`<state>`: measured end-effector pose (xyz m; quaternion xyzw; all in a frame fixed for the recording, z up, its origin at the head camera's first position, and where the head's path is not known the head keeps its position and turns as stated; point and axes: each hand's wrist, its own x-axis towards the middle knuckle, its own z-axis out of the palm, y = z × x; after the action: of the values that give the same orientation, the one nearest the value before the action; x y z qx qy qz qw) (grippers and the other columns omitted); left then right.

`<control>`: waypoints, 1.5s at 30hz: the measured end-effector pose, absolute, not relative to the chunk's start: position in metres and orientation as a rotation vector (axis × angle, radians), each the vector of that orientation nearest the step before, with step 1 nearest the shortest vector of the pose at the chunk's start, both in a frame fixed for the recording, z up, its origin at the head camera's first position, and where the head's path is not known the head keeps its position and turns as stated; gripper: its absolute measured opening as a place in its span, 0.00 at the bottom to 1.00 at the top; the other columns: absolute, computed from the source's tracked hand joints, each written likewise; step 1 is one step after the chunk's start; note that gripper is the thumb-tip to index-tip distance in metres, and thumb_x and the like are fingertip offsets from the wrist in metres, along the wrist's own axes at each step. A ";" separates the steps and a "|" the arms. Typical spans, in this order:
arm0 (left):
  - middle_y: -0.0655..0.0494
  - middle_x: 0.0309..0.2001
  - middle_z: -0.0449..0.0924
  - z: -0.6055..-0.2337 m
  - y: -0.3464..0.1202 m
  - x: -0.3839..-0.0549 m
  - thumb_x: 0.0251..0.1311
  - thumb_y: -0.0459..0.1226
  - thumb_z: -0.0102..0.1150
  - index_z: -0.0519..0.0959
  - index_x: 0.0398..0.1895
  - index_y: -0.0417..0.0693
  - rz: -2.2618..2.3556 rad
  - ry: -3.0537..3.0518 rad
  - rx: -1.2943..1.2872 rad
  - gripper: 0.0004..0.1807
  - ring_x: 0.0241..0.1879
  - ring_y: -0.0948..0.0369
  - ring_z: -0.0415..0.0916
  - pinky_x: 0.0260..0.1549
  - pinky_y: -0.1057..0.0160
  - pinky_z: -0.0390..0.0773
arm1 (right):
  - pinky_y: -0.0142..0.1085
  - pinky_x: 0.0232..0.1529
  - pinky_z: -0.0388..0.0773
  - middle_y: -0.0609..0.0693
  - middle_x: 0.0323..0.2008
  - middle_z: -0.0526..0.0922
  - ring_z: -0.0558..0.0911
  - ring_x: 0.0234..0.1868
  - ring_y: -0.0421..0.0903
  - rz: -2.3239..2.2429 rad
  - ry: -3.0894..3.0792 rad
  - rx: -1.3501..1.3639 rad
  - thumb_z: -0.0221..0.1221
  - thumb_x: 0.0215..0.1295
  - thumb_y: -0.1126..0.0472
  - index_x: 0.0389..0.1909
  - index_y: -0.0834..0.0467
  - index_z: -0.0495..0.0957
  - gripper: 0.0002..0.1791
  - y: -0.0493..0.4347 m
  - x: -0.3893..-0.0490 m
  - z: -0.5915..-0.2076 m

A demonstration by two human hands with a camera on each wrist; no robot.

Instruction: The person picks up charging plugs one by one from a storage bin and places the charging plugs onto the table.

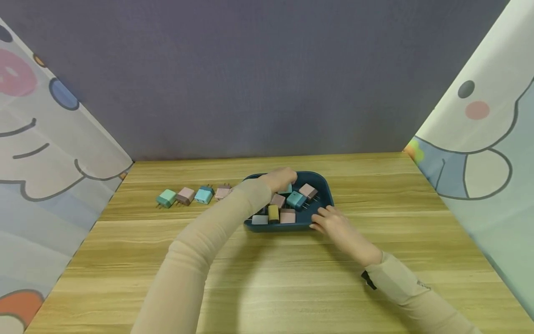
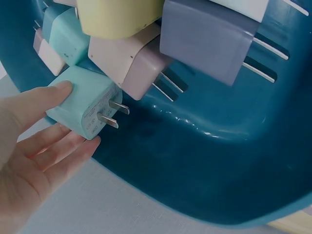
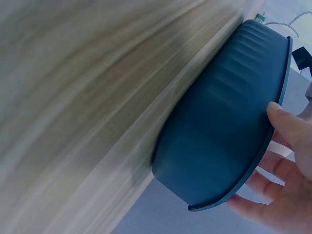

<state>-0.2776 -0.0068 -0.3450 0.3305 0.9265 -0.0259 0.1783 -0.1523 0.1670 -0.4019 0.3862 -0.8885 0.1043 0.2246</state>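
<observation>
A dark blue tray [image 1: 303,221] on the wooden table holds several two-pin charger plugs. My left hand [image 1: 280,179] reaches in at its far side. Its thumb and fingers pinch a mint-green charger plug [image 2: 80,100], metal prongs facing away from the palm. Against that plug lie a pink plug [image 2: 124,61] and a teal one [image 2: 68,36]; a grey-blue plug [image 2: 207,41] and a yellow plug [image 1: 273,214] are close by. My right hand [image 1: 335,227] grips the tray at its near right corner, thumb on the outer wall [image 3: 219,112], fingers over the rim.
Left of the tray, a row of plugs lies on the table: a green one [image 1: 166,198], a pink-brown one [image 1: 185,196], a light blue one [image 1: 204,195] and a pink one [image 1: 223,192]. A grey panel [image 1: 267,83] rises behind the table, with cartoon-printed sheets [image 1: 471,120] at both sides.
</observation>
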 end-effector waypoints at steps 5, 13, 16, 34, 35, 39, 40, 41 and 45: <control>0.52 0.50 0.73 -0.339 -0.008 -0.274 0.56 0.29 0.53 0.73 0.50 0.44 -0.040 2.629 0.984 0.17 0.48 0.58 0.70 0.44 0.66 0.72 | 0.33 0.24 0.64 0.46 0.21 0.69 0.61 0.22 0.42 0.281 -2.457 1.055 0.64 0.48 0.60 0.22 0.57 0.75 0.07 0.167 -0.152 -0.402; 0.53 0.49 0.73 -0.329 -0.007 -0.268 0.55 0.32 0.56 0.74 0.49 0.44 -0.092 2.629 1.029 0.16 0.46 0.59 0.71 0.42 0.67 0.72 | 0.33 0.25 0.64 0.46 0.21 0.68 0.61 0.23 0.42 0.286 -2.488 1.049 0.64 0.49 0.61 0.23 0.56 0.74 0.07 0.168 -0.150 -0.400; 0.53 0.50 0.73 -0.326 -0.007 -0.263 0.56 0.31 0.55 0.74 0.49 0.45 -0.106 2.623 1.017 0.16 0.47 0.59 0.71 0.43 0.67 0.72 | 0.32 0.25 0.63 0.45 0.21 0.67 0.61 0.23 0.41 0.288 -2.490 1.052 0.63 0.50 0.61 0.23 0.56 0.73 0.07 0.168 -0.150 -0.400; 0.50 0.51 0.72 -0.307 -0.020 -0.252 0.54 0.31 0.56 0.74 0.50 0.40 0.090 2.568 0.993 0.18 0.43 0.60 0.73 0.38 0.68 0.74 | 0.33 0.25 0.63 0.45 0.21 0.67 0.60 0.23 0.41 0.289 -2.510 1.045 0.63 0.50 0.62 0.23 0.56 0.73 0.07 0.167 -0.149 -0.399; 0.50 0.51 0.72 -0.306 -0.021 -0.253 0.53 0.30 0.56 0.74 0.50 0.39 0.112 2.570 1.002 0.18 0.43 0.59 0.73 0.38 0.68 0.74 | 0.33 0.25 0.63 0.45 0.21 0.67 0.60 0.23 0.41 0.290 -2.510 1.044 0.63 0.50 0.62 0.23 0.56 0.73 0.07 0.167 -0.149 -0.399; 0.49 0.48 0.75 -0.302 -0.026 -0.252 0.52 0.30 0.58 0.76 0.47 0.38 0.155 2.583 1.031 0.17 0.45 0.58 0.72 0.41 0.66 0.74 | 0.33 0.26 0.64 0.45 0.21 0.67 0.61 0.24 0.42 0.293 -2.529 1.040 0.63 0.51 0.61 0.23 0.56 0.74 0.06 0.167 -0.149 -0.399; 0.48 0.48 0.75 -0.301 -0.027 -0.252 0.51 0.31 0.59 0.76 0.47 0.38 0.158 2.586 1.038 0.17 0.46 0.57 0.72 0.42 0.66 0.73 | 0.33 0.26 0.63 0.45 0.22 0.67 0.61 0.24 0.42 0.294 -2.535 1.040 0.62 0.51 0.61 0.24 0.55 0.74 0.06 0.167 -0.148 -0.398; 0.48 0.48 0.75 -0.300 -0.028 -0.251 0.51 0.31 0.59 0.77 0.47 0.38 0.169 2.585 1.032 0.17 0.46 0.57 0.72 0.41 0.66 0.74 | 0.33 0.26 0.63 0.45 0.22 0.67 0.61 0.24 0.42 0.296 -2.541 1.040 0.62 0.52 0.61 0.24 0.55 0.74 0.06 0.167 -0.148 -0.398; 0.49 0.48 0.75 -0.299 -0.033 -0.250 0.51 0.32 0.60 0.77 0.47 0.40 0.177 2.578 1.007 0.17 0.46 0.58 0.72 0.41 0.66 0.73 | 0.33 0.26 0.63 0.45 0.22 0.67 0.61 0.24 0.42 0.298 -2.551 1.041 0.61 0.53 0.60 0.24 0.55 0.74 0.06 0.167 -0.149 -0.398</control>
<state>-0.2501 -0.0327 -0.2993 0.3570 0.9139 0.0628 0.1829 -0.1486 0.1671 -0.3984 0.3692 -0.9047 0.1056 0.1843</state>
